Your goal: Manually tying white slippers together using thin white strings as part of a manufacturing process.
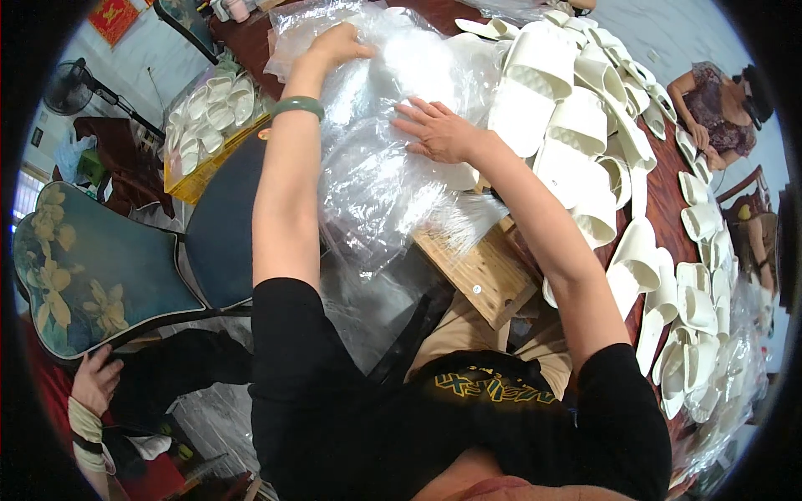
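A heap of clear plastic bags (376, 179) lies in front of me on the table and hangs over its near edge. My left hand (334, 46), below a green bangle (298, 106), is at the far left part of the plastic, with its fingers bent onto a bag and partly hidden. Flat on the plastic rests my right hand (439, 131), fingers spread, holding nothing. White slippers (535, 75) are piled just right of it. Part of another white slipper (461, 175) shows beneath my right wrist.
Many more white slippers (697, 292) cover the dark red table (668, 171) to the right. A wooden stool or box (476, 271) stands by my lap. At left are padded chairs (109, 267) and a yellow crate (219, 159) of slippers. Other people (720, 108) are at both sides.
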{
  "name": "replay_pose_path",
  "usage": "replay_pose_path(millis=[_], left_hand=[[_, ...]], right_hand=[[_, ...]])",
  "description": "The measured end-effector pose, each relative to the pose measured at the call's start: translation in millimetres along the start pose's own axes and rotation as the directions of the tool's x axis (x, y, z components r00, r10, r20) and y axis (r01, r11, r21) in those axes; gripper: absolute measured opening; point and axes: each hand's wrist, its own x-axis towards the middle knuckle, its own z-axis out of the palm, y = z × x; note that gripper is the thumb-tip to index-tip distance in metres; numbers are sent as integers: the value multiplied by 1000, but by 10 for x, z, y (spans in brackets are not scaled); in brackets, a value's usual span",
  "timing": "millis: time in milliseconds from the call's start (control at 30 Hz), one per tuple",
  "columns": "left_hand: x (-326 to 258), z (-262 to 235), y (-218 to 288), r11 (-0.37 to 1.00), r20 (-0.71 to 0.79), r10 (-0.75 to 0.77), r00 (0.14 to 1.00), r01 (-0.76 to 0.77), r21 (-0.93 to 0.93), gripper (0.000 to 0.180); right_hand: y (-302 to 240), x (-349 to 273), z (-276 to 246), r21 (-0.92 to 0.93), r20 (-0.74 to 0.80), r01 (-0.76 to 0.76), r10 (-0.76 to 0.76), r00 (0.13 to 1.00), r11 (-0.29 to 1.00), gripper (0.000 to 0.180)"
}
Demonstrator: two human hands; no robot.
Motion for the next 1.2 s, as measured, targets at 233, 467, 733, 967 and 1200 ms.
replay_pose_path(millis=[233,467,733,967,1200], left_hand=[[-738,590,822,995,-266,-59,962,34,-95,45],[-1329,1373,718,988,39,-129,991,125,93,56],[-1162,1250,763,986,134,-144,980,132,98,67],[-1201,1267,821,981,122,-181,976,170,94,65],[-1213,1205,827,977,152,-201,968,187,98,64]], right_hand=[[246,-175,603,1,215,-222,217,952,975,52],[130,-103,88,111,244,-290,256,935,951,36],[1375,-1211,-1000,-156,-417,-683,580,700,713,42],[1903,-1727,-527,15,-196,-758,746,637,652,36],[1676,-1557,-1178,669,-365,-552,867,338,497,35]])
